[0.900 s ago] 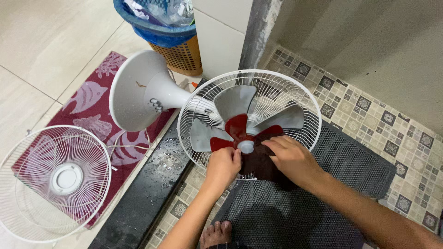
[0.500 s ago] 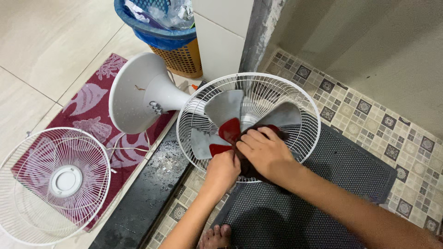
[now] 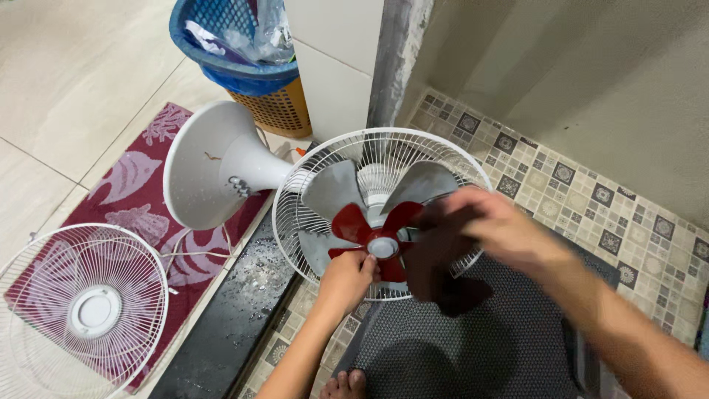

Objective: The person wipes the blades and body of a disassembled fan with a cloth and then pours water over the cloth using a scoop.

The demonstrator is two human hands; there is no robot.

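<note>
Right hand (image 3: pixel 506 230) of mine is lifted above the fan and looks blurred, but I can see the fingers closed on a dark cloth (image 3: pixel 437 270), which hangs down from it over the right side of the fan. I cannot tell how tight the grip is. The left hand (image 3: pixel 347 278) is lower, with the fingers curled onto one of the blades (image 3: pixel 353 222), just beside the hub (image 3: pixel 382 247), so that part is held firm.

The fan lies on its back across the dark doorstep (image 3: pixel 236 310). Its round base (image 3: pixel 193 174) stands on edge over the red mat (image 3: pixel 136 188), and its back cage (image 3: pixel 384 142) faces up on the patterned tile floor (image 3: pixel 591 199). The front cage (image 3: pixel 81 310) is off and lies well apart, at the left. The blades are dark red near the hub and grey with dust toward the tips.

I judge that the step in hand is wiping the blades, and it is not far along, because most of the grey is there to see. The next stroke calls for the cloth to come down flat on one blade and go from the hub toward the tip, while the left hand stops the blades from turning. Care is needed not to press hard, since a thin blade can bend against the cage wires under it.
</note>
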